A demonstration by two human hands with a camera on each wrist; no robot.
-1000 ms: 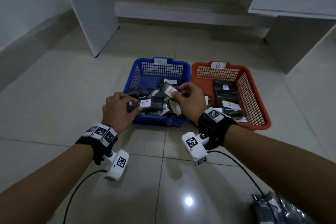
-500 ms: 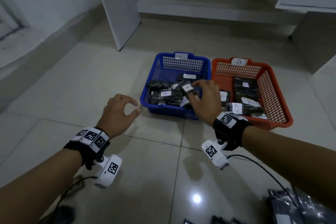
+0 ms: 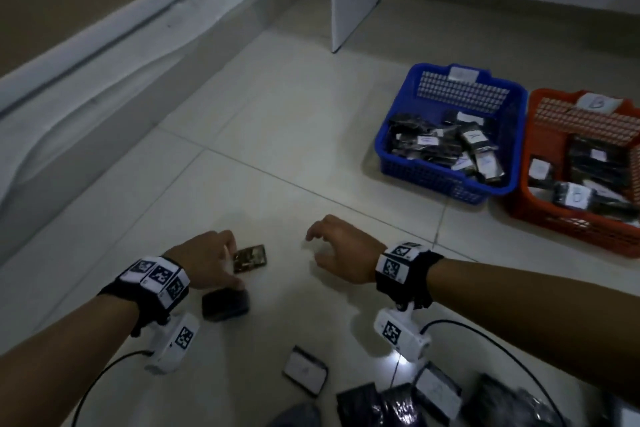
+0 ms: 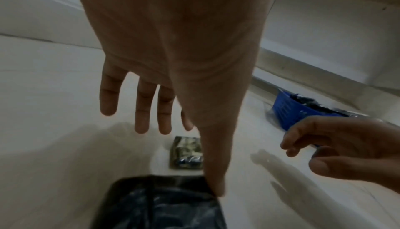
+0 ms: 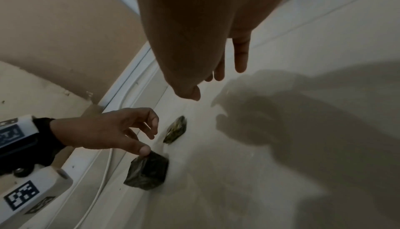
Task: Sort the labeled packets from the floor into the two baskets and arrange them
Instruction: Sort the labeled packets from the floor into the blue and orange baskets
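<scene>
Packets lie loose on the tiled floor: a dark packet (image 3: 225, 304) just under the left hand (image 3: 207, 262), a glossy packet (image 3: 250, 258) just beyond it. They look light, soft and slippery; pinch an edge. The left hand's thumb touches the dark one, fingers spread. The right hand (image 3: 341, 251) hovers empty, loosely curled. The blue basket (image 3: 446, 180) sits well beyond it.

The pale tiled floor (image 3: 277, 156) carries two baskets side by side, touching: a blue basket (image 3: 388, 135) and an orange basket (image 3: 519, 198), both holding dark packets. Well apart from them, nearer the person, a brownish packet (image 3: 250, 258) lies flat, with a black packet (image 3: 225, 303) just beside it. Nearer still lie a white-labelled packet (image 3: 305, 371) and a heap of packets (image 3: 398, 404).
</scene>
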